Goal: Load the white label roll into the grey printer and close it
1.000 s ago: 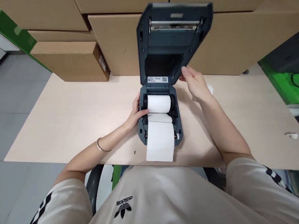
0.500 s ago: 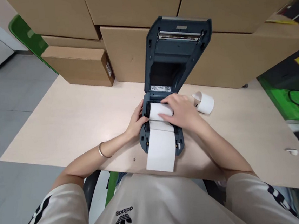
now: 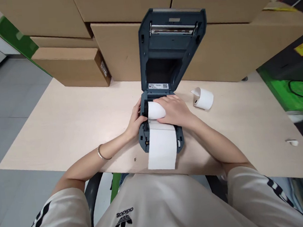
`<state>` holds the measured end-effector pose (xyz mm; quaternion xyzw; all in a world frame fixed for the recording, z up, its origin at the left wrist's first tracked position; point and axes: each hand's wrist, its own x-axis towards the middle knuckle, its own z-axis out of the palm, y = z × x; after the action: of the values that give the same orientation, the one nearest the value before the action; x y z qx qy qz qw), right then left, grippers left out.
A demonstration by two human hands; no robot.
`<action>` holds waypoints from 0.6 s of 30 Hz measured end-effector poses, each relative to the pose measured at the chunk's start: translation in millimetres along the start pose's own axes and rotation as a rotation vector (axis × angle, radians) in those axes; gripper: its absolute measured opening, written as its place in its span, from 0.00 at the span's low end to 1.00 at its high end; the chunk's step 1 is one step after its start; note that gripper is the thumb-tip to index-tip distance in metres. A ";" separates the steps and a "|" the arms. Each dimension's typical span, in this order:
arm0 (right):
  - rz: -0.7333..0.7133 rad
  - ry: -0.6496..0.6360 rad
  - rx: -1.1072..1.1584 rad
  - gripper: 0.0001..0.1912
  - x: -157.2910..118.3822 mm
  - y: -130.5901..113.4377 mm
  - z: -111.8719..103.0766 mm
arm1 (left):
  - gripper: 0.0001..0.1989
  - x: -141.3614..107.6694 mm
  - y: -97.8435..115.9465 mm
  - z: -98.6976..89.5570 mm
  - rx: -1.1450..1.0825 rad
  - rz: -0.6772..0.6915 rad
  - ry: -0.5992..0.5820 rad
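Observation:
A dark blue-grey label printer (image 3: 146,46) stands on the table with its lid raised. Inside its body lies a white label roll (image 3: 154,110), and a blank strip of labels (image 3: 162,148) runs from it over the printer's front edge. My left hand (image 3: 135,120) grips the left side of the printer body, thumb on the rim and fingers partly hidden behind it. Over the right part of the roll, my right hand (image 3: 174,110) is curved, with thumb and fingers pressed round it. Right of the printer lies a second white roll (image 3: 204,98), partly unwound.
Cardboard boxes (image 3: 124,52) stack up behind the printer, and a smaller carton (image 3: 69,66) sits at the back left of the table (image 3: 92,112). A small white object (image 3: 293,142) lies near the right edge. Something tiny (image 3: 135,159) rests by the front edge.
My right hand has come down further over the roll and now covers its right part. The left hand keeps its place on the printer. The whole view has shifted slightly.

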<state>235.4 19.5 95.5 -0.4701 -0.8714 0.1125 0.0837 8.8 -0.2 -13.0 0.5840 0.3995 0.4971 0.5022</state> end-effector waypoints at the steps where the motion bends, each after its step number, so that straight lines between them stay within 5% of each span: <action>1: 0.013 0.025 0.018 0.37 -1.3 -0.5 -3.4 | 0.45 0.1 0.6 0.2 0.003 0.004 0.000; 10: 0.100 0.359 0.242 0.38 -64.0 14.0 -90.0 | 0.44 -0.6 3.2 0.8 -0.035 0.018 -0.035; 14: 0.210 0.284 0.091 0.38 -77.5 56.1 -108.4 | 0.44 -0.3 -1.1 -1.3 -0.039 0.021 -0.047; 18: 0.228 0.101 -0.026 0.38 -50.4 103.9 -84.6 | 0.43 0.8 -2.4 -1.9 -0.035 0.024 -0.027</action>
<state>367.3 42.6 146.2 -0.5723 -0.8083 0.0865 0.1079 7.2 1.3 -15.2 0.5866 0.3768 0.5022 0.5117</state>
